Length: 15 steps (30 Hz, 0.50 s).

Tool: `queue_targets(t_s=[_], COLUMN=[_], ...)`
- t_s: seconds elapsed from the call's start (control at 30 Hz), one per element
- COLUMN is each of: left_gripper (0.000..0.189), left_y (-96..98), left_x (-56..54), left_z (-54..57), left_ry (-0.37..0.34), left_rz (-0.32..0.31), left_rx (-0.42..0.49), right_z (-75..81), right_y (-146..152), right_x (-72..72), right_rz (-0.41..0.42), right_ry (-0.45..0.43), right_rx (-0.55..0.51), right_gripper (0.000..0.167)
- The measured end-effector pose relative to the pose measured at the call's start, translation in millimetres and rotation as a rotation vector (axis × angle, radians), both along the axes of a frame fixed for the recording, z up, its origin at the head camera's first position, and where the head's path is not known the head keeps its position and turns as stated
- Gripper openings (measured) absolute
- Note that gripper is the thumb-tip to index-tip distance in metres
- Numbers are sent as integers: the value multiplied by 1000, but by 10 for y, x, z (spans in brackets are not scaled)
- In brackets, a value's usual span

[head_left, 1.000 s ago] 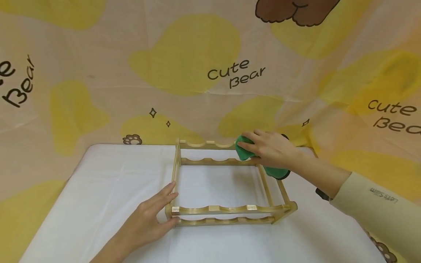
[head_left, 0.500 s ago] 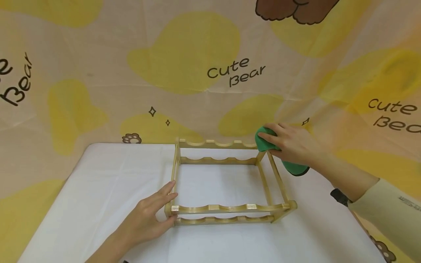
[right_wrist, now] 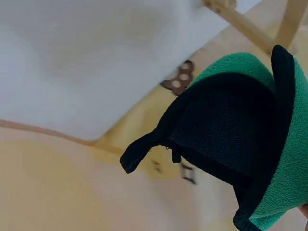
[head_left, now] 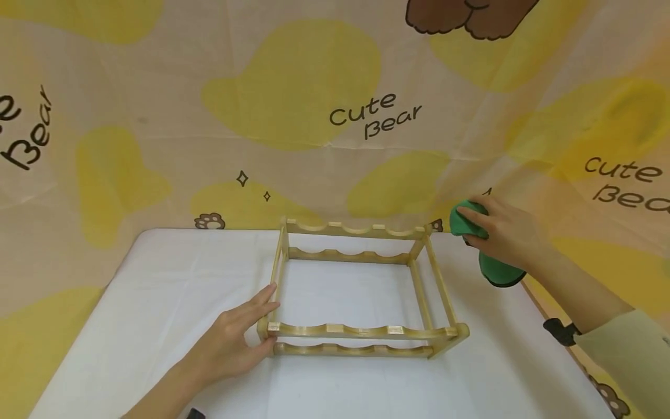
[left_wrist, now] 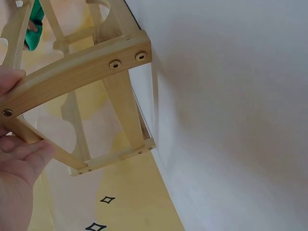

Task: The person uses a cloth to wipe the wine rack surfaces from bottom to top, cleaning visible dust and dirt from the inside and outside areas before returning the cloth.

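In the head view I read "Cute Bear" on the patterned backdrop (head_left: 293, 87), whole in the middle, partly cut at both sides. The left hand (head_left: 227, 343), coming from lower left, holds the near left corner of the wooden rack (head_left: 361, 332), which stands on the white bench (head_left: 356, 387). The right hand (head_left: 510, 233), its arm stretched forward, grasps a green cloth (head_left: 498, 269) right of the rack. In the left wrist view, thumb and fingers lie on the rack's end. In the right wrist view, the cloth shows black edging.
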<state>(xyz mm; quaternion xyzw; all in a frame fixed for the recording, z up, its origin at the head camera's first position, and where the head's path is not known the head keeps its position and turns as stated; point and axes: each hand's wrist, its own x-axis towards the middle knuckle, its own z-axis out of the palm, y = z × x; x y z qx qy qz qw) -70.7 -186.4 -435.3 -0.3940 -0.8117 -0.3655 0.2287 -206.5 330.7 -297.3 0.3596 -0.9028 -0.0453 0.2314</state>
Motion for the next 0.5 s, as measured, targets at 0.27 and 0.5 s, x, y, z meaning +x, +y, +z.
queue_targets(t_s=[0.27, 0.5], left_gripper=[63, 67], left_y=[-52, -99], left_x=[-101, -216], left_z=[15, 41], left_ry=[-71, -89], left_rz=[-19, -55], left_rx=[4, -3], right_z=[-260, -420], right_y=[249, 335], right_x=[29, 49], right_rz=[-99, -103], right_ry=[-58, -63], right_rx=[34, 9], right_gripper=[64, 62])
